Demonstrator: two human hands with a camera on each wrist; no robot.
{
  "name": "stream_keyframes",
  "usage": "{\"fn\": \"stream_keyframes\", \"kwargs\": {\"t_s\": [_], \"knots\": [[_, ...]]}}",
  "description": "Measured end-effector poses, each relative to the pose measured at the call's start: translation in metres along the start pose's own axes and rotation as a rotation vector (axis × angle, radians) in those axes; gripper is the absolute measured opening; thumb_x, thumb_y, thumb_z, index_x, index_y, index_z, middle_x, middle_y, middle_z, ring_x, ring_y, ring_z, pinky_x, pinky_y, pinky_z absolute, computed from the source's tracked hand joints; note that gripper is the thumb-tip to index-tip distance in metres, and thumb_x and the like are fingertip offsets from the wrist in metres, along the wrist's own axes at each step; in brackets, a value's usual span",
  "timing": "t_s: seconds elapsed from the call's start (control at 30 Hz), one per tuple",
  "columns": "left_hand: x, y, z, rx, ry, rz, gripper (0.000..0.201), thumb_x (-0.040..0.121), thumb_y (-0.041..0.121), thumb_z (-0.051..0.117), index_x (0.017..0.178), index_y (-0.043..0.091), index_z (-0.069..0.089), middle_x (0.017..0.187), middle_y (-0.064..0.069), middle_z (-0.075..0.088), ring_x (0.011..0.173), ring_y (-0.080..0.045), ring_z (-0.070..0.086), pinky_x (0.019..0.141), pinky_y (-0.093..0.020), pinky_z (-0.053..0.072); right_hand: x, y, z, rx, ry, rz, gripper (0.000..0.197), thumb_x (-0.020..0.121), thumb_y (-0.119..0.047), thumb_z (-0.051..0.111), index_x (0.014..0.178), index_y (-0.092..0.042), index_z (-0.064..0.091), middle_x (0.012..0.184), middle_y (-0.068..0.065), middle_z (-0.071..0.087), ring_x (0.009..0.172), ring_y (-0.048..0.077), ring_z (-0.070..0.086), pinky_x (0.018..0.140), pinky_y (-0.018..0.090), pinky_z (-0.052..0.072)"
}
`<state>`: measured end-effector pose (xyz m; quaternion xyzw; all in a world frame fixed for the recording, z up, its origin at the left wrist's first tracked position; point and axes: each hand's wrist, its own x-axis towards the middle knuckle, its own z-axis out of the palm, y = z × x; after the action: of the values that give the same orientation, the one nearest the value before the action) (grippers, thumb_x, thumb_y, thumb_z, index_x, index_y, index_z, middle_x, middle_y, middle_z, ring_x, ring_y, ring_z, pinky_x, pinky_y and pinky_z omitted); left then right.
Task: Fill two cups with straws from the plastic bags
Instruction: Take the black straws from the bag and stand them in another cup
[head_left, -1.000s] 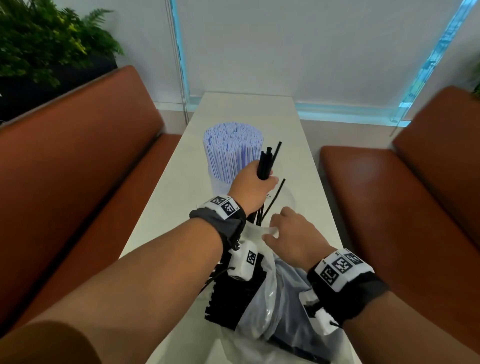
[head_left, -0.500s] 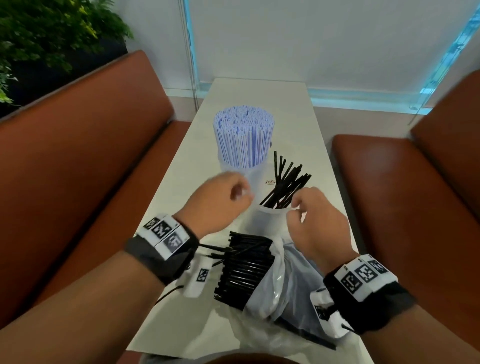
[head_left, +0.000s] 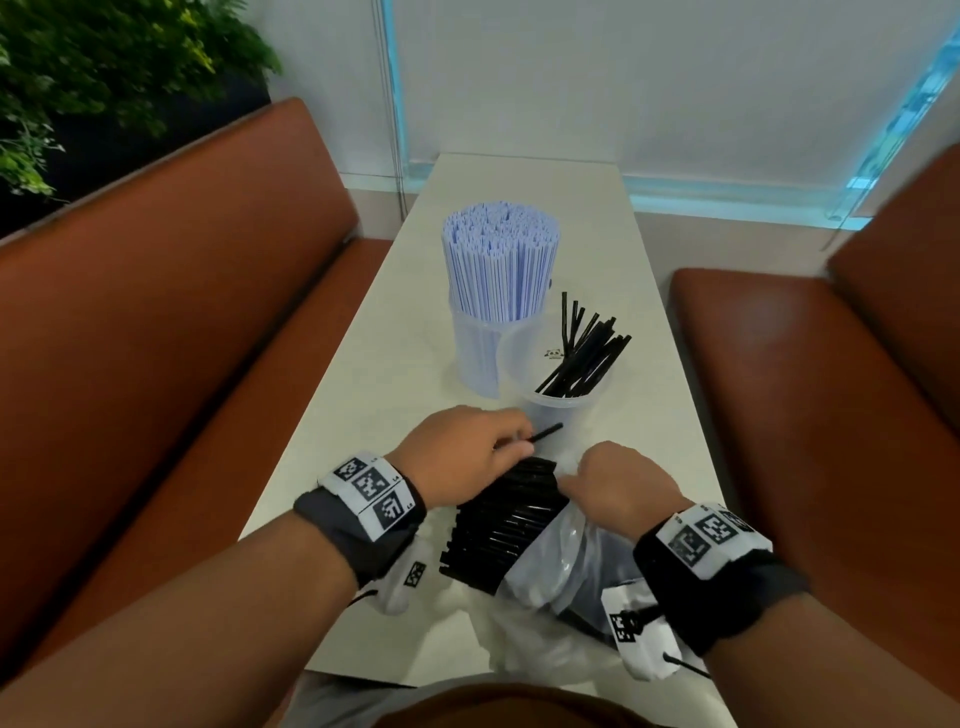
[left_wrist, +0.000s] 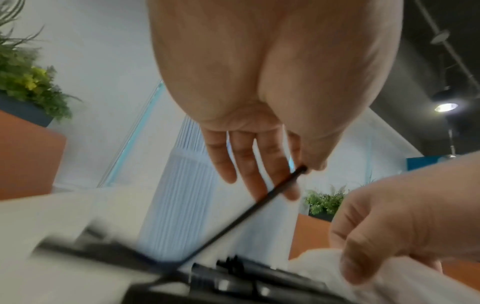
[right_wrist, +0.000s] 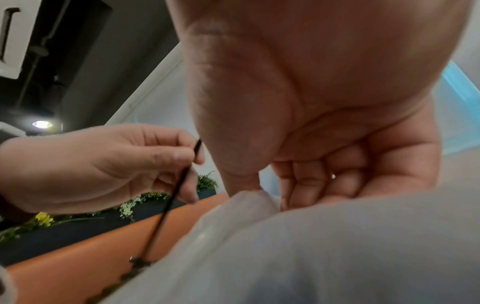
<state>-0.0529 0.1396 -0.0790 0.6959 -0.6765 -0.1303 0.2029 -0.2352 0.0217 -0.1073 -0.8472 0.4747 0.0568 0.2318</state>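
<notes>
A clear cup (head_left: 475, 358) packed with blue-striped straws (head_left: 501, 265) stands mid-table. In front of it to the right, a second clear cup (head_left: 524, 358) holds several black straws (head_left: 587, 358) that lean right. A bundle of black straws (head_left: 506, 525) sticks out of a plastic bag (head_left: 550, 566) at the near edge. My left hand (head_left: 511, 439) pinches one black straw (head_left: 543, 432) between thumb and forefinger, just above the bundle; the left wrist view shows that black straw (left_wrist: 259, 207) rising from the pile. My right hand (head_left: 571, 480) grips the bag's mouth, fingers (right_wrist: 311, 185) curled into the plastic bag (right_wrist: 337, 246).
The narrow white table (head_left: 519, 182) runs away from me between two brown benches, one on the left (head_left: 156, 338) and one on the right (head_left: 805, 389). A planter with green leaves (head_left: 104, 62) stands behind the left bench. A white wall closes the far end.
My left hand dropped its black straws into the second cup, came back to the bag and now pinches one straw. My right hand shifted along the bag's mouth.
</notes>
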Motion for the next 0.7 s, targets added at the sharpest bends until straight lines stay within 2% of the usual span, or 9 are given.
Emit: {"fn": "stream_keyframes", "kwargs": {"t_s": [0.07,0.1,0.2,0.27,0.4,0.43,0.5,0.57,0.7], "knots": [[0.001,0.003,-0.012,0.019,0.052,0.046,0.017,0.102,0.047,0.046,0.109,0.038,0.060,0.084,0.014,0.058,0.075,-0.006,0.052,0.066,-0.029,0.043,-0.001,0.001,-0.002,0.048,-0.011,-0.027,0.037,0.085,-0.042,0.060,0.059,-0.017,0.049,0.056,-0.004,0.052,0.053,0.012,0.051,0.049,0.027,0.031],[0.002,0.002,-0.016,0.072,0.025,0.048,0.020,0.103,0.046,0.043,0.112,0.040,0.060,0.086,0.012,0.055,0.079,-0.008,0.053,0.068,-0.030,0.046,-0.001,0.002,-0.003,0.049,-0.011,-0.036,0.037,0.087,-0.040,0.060,0.061,-0.017,0.049,0.059,-0.003,0.051,0.055,0.012,0.050,0.049,0.027,0.030],[0.001,0.000,-0.015,0.356,-0.221,0.023,0.033,0.105,0.033,0.039,0.129,0.036,0.061,0.096,0.003,0.049,0.092,-0.022,0.056,0.076,-0.037,0.050,-0.003,0.002,-0.004,0.040,-0.003,-0.058,0.037,0.094,-0.038,0.057,0.066,-0.015,0.050,0.067,-0.001,0.052,0.061,0.012,0.050,0.051,0.027,0.030],[-0.002,0.003,-0.003,0.405,-0.342,0.074,0.039,0.102,0.022,0.040,0.135,0.028,0.061,0.100,-0.002,0.047,0.098,-0.027,0.054,0.081,-0.041,0.048,-0.004,0.000,-0.005,0.040,0.021,-0.064,0.038,0.096,-0.037,0.055,0.064,-0.017,0.047,0.066,-0.002,0.049,0.060,0.010,0.047,0.050,0.025,0.029],[-0.007,0.022,0.033,0.318,-0.309,0.142,0.039,0.102,0.033,0.044,0.133,0.015,0.060,0.123,-0.007,0.050,0.114,-0.026,0.046,0.095,-0.043,0.046,-0.006,-0.004,-0.008,0.017,0.064,-0.073,0.036,0.094,-0.034,0.056,0.065,-0.017,0.043,0.065,-0.002,0.047,0.059,0.013,0.045,0.049,0.026,0.027],[-0.007,0.026,0.041,0.313,-0.314,0.142,0.044,0.101,0.036,0.044,0.138,0.014,0.055,0.131,-0.008,0.048,0.119,-0.026,0.044,0.099,-0.042,0.044,-0.006,-0.005,-0.009,0.011,0.064,-0.078,0.031,0.093,-0.034,0.057,0.069,-0.016,0.047,0.069,-0.001,0.050,0.063,0.015,0.048,0.051,0.026,0.030],[-0.004,0.031,0.051,0.338,-0.342,0.142,0.051,0.100,0.039,0.044,0.142,0.011,0.048,0.137,-0.010,0.046,0.122,-0.027,0.043,0.103,-0.041,0.042,-0.007,-0.007,-0.011,-0.015,0.045,-0.090,0.022,0.093,-0.036,0.058,0.091,-0.014,0.061,0.089,0.002,0.062,0.081,0.020,0.057,0.064,0.028,0.040],[0.000,0.034,0.053,0.366,-0.365,0.148,0.051,0.100,0.038,0.046,0.141,0.008,0.047,0.136,-0.012,0.047,0.121,-0.029,0.045,0.103,-0.039,0.041,-0.008,-0.007,-0.011,-0.051,0.029,-0.087,0.032,0.094,-0.038,0.057,0.112,-0.013,0.062,0.109,0.004,0.065,0.099,0.023,0.060,0.079,0.032,0.046],[0.008,0.038,0.053,0.452,-0.380,0.171,0.039,0.099,0.025,0.048,0.133,0.006,0.051,0.129,-0.013,0.052,0.114,-0.031,0.053,0.096,-0.042,0.046,-0.012,-0.006,-0.011,-0.075,0.053,-0.065,0.035,0.093,-0.042,0.053,0.119,-0.020,0.060,0.117,0.002,0.065,0.107,0.024,0.061,0.085,0.035,0.048]]}}
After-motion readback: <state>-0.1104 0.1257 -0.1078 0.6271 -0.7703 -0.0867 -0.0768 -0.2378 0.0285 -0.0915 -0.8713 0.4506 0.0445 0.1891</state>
